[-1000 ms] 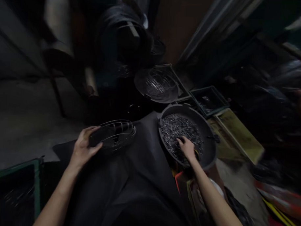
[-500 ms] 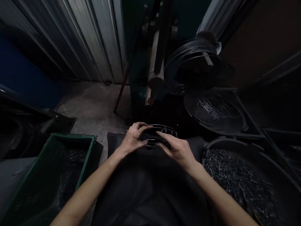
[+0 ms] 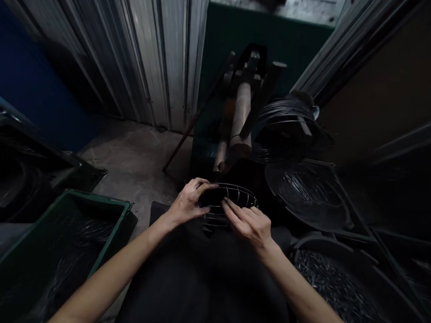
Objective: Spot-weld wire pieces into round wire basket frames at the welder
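In front of my lap is a round wire frame point(image 3: 238, 194), made of thin shiny rings joined by short cross wires. My left hand point(image 3: 188, 201) grips its left side, with the thumb low and the fingers over the upper ring. From the right, my right hand point(image 3: 249, 222) is at the near side of the frame, its index finger stretched into the ring and the other fingers curled. Whether the right fingers pinch a wire is too dark to make out.
A machine with metal rollers point(image 3: 241, 115) stands ahead. At left is a green crate point(image 3: 120, 205). To the right are a wire coil point(image 3: 288, 110), a basin of wire pieces point(image 3: 306, 193) and a tub of small metal parts point(image 3: 338, 279). Corrugated metal wall point(image 3: 162, 60) lies behind.
My view has shifted, so the machine shows further right and more of it is visible. The right hand has moved lower on the frame, index finger pointing inward. The left hand keeps its hold.
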A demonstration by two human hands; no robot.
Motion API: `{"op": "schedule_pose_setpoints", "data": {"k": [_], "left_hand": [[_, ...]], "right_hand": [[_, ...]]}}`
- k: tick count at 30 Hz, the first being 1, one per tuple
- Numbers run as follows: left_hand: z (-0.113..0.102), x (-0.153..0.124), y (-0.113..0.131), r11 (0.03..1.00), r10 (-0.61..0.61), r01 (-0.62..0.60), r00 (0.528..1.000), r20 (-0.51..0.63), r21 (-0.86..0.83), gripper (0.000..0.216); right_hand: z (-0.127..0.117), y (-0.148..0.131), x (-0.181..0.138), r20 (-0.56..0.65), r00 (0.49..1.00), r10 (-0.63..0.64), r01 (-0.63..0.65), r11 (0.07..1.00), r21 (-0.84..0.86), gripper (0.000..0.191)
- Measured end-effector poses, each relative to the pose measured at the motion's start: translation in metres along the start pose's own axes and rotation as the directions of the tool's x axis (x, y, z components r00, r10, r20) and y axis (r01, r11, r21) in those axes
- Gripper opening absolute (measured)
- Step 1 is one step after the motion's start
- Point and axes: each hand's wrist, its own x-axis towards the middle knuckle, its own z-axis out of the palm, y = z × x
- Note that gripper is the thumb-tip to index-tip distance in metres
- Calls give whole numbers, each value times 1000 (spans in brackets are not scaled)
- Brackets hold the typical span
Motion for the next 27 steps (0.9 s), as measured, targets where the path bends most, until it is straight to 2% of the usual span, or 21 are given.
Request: {"op": "schedule_pose_setpoints", "data": {"k": [3,7,13,20,27], "left_hand": [[2,2,-3,998,-23,25,999,-34,57,57],[4,4,-9,994,6,-3,999,-35,109,57],[5,10,-19,989,44,-38,998,-38,146,59],[5,24,-29,987,60,-52,997,-53,151,60],[3,32,-40,974,87,-78,996,-35,213,64]], "right_hand": [[2,2,4,61,997,45,-48,998,51,34],[5,4,6,99,993,64,-75,991,110,38],[10,7,10,52,998,36,-39,998,42,37],[29,15,16,-47,999,-4,2,1000,-28,32],[43,21,15,8,998,56,-56,995,77,35]]}}
